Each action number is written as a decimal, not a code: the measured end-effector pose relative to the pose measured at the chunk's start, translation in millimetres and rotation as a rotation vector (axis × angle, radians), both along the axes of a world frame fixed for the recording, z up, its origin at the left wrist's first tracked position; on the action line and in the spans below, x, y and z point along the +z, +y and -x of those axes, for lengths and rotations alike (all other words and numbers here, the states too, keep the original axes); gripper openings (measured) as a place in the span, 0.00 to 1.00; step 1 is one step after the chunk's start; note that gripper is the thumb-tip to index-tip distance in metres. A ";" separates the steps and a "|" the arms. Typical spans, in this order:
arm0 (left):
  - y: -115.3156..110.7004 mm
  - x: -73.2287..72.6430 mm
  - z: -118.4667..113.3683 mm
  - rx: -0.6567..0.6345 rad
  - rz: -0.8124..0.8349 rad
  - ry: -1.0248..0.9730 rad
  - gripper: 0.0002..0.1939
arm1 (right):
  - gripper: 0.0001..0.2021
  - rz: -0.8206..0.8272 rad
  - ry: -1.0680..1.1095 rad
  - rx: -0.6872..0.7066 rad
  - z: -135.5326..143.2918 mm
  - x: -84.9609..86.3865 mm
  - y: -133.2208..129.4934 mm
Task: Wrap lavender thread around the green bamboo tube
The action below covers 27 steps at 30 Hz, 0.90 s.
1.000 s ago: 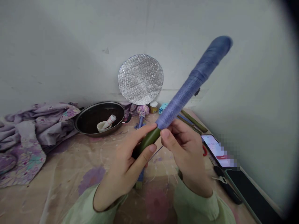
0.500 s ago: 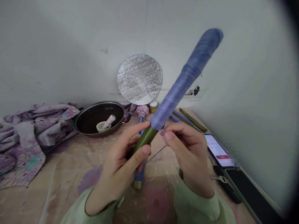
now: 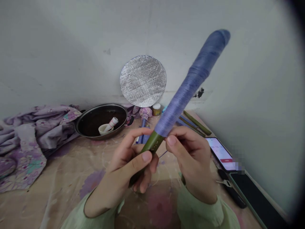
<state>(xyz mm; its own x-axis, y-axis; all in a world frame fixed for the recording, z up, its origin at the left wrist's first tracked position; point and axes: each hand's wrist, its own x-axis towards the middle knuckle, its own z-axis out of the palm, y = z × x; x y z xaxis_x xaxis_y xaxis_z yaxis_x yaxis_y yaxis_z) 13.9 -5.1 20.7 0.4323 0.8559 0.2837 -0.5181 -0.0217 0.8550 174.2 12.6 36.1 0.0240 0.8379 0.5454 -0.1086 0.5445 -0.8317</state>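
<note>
Held up in the air, to the right of the wide, round black pan (image 3: pixel 88 124) and nearer the person, a long green rod (image 3: pixel 178 103) wound in thin blue-purple thread (image 3: pixel 166 124) slants upward to the right, its bare lower end gripped between the left hand's (image 3: pixel 125 173) thumb and fingers. The right hand (image 3: pixel 190 160), thumb and fingertips drawn into a narrow pinch, holds the thread at the winding's lower edge. Behind and right of the pan stands a round, silver foil disc (image 3: pixel 143 81); inside the pan sits a small, white, round cup (image 3: pixel 102 128).
</note>
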 end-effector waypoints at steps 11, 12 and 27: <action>-1.8 2.5 3.6 -0.136 0.138 -0.101 0.15 | 0.08 -0.055 -0.021 -0.031 2.4 1.3 2.3; -1.9 3.0 4.8 -0.144 0.146 -0.104 0.15 | 0.08 -0.060 -0.018 -0.023 2.6 1.3 2.8; -2.3 7.3 5.0 -0.191 0.152 -0.135 0.15 | 0.08 -0.065 -0.055 0.002 0.5 0.7 3.2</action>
